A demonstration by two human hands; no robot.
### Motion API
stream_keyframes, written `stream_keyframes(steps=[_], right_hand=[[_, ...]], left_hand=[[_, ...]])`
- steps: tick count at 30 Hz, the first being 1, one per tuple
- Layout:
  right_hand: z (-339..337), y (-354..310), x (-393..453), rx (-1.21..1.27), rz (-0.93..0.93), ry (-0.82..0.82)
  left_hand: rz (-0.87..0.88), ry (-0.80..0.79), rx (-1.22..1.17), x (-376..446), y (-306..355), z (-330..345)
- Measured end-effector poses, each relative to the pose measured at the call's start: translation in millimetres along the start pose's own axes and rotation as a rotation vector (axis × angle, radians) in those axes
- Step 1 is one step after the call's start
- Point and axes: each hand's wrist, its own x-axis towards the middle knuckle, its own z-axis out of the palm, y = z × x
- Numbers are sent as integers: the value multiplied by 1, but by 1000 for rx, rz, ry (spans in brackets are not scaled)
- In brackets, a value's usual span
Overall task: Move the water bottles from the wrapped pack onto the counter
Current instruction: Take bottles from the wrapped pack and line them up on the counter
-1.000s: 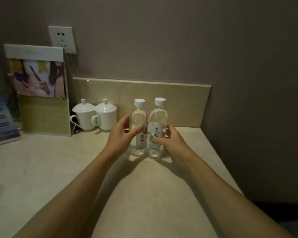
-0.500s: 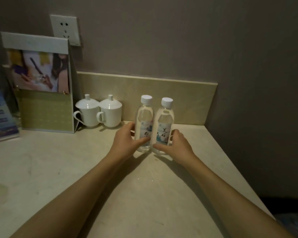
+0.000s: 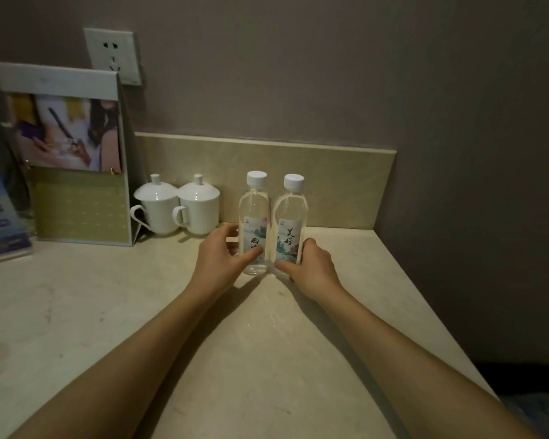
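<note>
Both grips unchanged, bottles (image 3: 271,223) still upright

Beige counter (image 3: 267,359) – two bottles (image 3: 255,223), lidded cups (image 3: 178,205), stand (image 3: 76,160).

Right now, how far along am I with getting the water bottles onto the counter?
Two bottles stand upright side by side on the counter by the backsplash, so those look placed. The left hand grips the left bottle and the right hand grips the right bottle; neither is released. The wrapped pack isn't clearly in view, so what's left can't be judged.
</note>
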Motion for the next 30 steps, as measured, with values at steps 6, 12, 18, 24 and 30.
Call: stream_keyframes(steps=[6, 12, 18, 24, 30], right_hand=[[4, 2, 5, -3, -6, 8], [10, -6, 14, -5, -3, -1], [16, -13, 28, 1, 10, -12], [22, -20, 45, 9, 33, -37], [32, -23, 62, 28, 26, -43]], left_hand=[[-69, 67, 158, -4, 2, 6], [-122, 114, 163, 4, 1, 12], [-112, 176, 227, 14, -4, 16], [-135, 214, 265, 26, -6, 19], [-188, 286, 211, 39, -11, 22]])
